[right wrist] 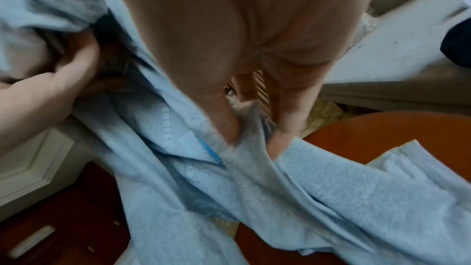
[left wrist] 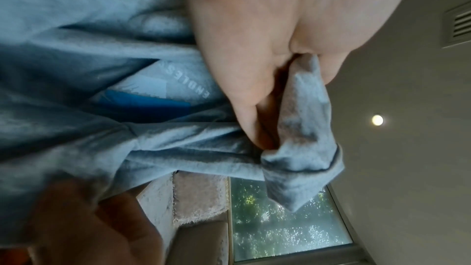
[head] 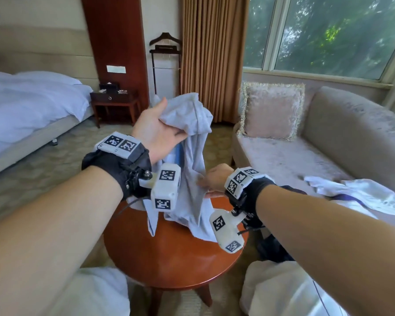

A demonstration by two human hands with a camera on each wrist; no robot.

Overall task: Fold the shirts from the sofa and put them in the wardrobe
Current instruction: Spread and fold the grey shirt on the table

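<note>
Over the round wooden table, a light blue shirt hangs bunched between both hands, its lower part draped on the tabletop, one edge trailing toward the near rim. Left hand is raised, palm toward the camera, fingers and thumb curled round a wad of the shirt's upper part; in the left wrist view the fingers fold cloth against the palm, and a printed patch with letters shows in the folds. Right hand sits lower, just above the table, fingers pinching a fold at the shirt's right side; right wrist view shows two fingers pressed into the cloth with fabric gathered between them, slightly blurred. Both wrists wear black straps with marker-tagged camera boxes. Second white shirt lies crumpled on the beige sofa to the right, well apart from the table. Pink cushion stands at the sofa's end. Bed at left, nightstand beside it, brown curtain and window behind.
</note>
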